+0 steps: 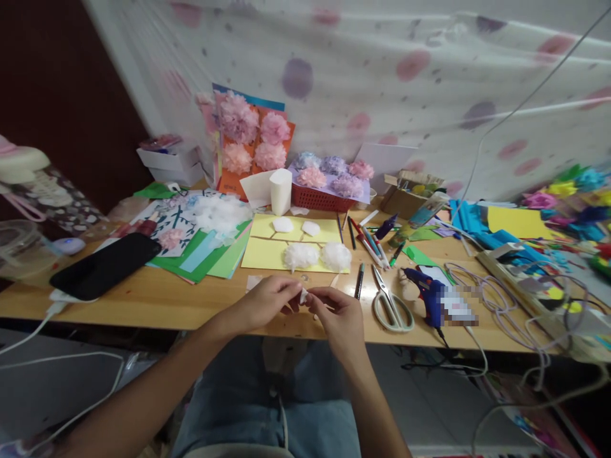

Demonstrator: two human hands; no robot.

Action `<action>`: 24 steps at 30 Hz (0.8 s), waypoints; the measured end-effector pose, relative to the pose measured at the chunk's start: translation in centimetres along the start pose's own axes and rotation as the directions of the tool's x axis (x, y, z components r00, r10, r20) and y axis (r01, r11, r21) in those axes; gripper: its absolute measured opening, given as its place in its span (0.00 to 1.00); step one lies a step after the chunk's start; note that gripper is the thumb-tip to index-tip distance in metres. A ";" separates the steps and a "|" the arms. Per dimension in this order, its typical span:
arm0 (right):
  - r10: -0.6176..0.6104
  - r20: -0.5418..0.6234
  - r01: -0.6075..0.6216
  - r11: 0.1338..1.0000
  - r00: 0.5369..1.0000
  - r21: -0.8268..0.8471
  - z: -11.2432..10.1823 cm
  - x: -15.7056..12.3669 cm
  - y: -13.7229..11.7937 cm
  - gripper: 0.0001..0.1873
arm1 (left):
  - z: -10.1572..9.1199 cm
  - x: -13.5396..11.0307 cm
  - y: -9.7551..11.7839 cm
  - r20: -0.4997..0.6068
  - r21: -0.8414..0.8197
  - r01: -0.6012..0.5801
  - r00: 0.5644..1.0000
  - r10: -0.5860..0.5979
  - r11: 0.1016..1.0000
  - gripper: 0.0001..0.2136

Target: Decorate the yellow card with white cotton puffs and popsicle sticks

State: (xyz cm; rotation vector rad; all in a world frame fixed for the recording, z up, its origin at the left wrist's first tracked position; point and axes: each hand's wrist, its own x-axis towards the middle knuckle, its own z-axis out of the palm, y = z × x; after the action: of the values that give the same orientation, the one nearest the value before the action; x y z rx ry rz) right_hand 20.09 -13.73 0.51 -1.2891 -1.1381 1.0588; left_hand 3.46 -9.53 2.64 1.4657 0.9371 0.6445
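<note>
Above the table's front edge, my left hand (265, 303) and my right hand (340, 313) meet at the fingertips. Both are closed, pinching a small white scrap (303, 295) between them; whether it is paper or tissue I cannot tell. Just beyond them lies a yellow card (260, 254) with brown lines drawn on it. Two fluffy white puffs (301, 256) sit side by side on its near part. Farther up the card are two flat white paper pieces (282, 224). A dark pen (359, 281) and white-handled scissors (392, 305) rest right of my right hand.
A blue glue gun (428, 296) and coiled cables (496, 296) lie at the right. To the left are a black phone (105, 266), green sheets (200, 257) and a white fluffy pile (219, 215). Behind stand a red basket (322, 200) with paper flowers and a white roll (280, 192).
</note>
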 end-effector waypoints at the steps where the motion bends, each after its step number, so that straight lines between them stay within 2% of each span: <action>1: -0.002 -0.015 0.002 1.000 1.000 0.006 0.1 -0.1 0.2 0.13 | 0.3 -0.1 -0.3 -0.008 -0.010 -0.010 1.000 0.009 1.000 0.18; 4: 0.002 -0.056 0.000 0.999 0.998 0.040 0.5 -0.5 0.9 0.14 | 1.2 -0.4 -1.2 -0.086 0.023 -0.064 0.994 0.066 0.998 0.13; 7: 0.007 -0.076 -0.001 0.997 0.997 0.081 1.3 -0.8 1.5 0.14 | 1.8 -0.5 -2.0 -0.202 0.078 -0.101 0.973 0.115 0.992 0.10; 9: -0.007 -0.088 0.014 0.997 0.996 0.080 1.6 -0.9 1.7 0.15 | 1.9 -0.4 -2.3 -0.241 0.116 -0.119 0.960 0.145 0.986 0.09; 11: -0.058 -0.110 0.057 0.998 0.992 -0.005 1.4 -0.9 1.8 0.15 | 1.5 0.1 -2.3 -0.281 0.190 -0.143 0.940 0.193 0.971 0.07; 13: -0.209 -0.131 0.176 0.958 0.969 -0.227 0.7 -1.0 2.0 0.15 | 0.8 0.9 -2.3 -0.335 0.339 -0.158 0.901 0.275 0.928 0.06; 14: -0.311 -0.114 0.249 0.893 0.944 -0.375 0.2 -1.1 2.2 0.14 | 0.3 1.4 -2.2 -0.350 0.428 -0.156 0.879 0.323 0.890 0.06; 16: -0.485 0.008 0.380 0.674 0.874 -0.634 -1.0 -1.4 2.7 0.15 | -0.5 2.7 -2.0 -0.330 0.589 -0.134 0.860 0.389 0.797 0.06; 18: -0.547 0.184 0.472 0.450 0.817 -0.758 -2.0 -1.9 3.6 0.18 | -1.1 4.1 -2.0 -0.257 0.692 -0.118 0.882 0.396 0.712 0.06; 19: -0.544 0.263 0.509 0.369 0.796 -0.778 -2.3 -2.2 4.1 0.22 | -1.3 4.7 -2.0 -0.220 0.727 -0.113 0.896 0.386 0.677 0.07; 22: -0.540 0.403 0.586 0.220 0.739 -0.780 -3.0 -3.0 5.5 0.33 | -1.7 6.2 -2.3 -0.173 0.792 -0.086 0.919 0.356 0.605 0.07; 24: -0.557 0.440 0.619 0.179 0.704 -0.765 -3.3 -3.4 6.2 0.31 | -1.9 6.8 -2.5 -0.176 0.816 -0.064 0.919 0.353 0.575 0.07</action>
State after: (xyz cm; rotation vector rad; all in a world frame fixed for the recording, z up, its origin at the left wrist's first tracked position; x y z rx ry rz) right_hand 23.09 -17.45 -5.63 -1.3133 -2.1845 -0.2463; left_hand 4.96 -2.95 -0.47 2.3707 1.4369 0.6823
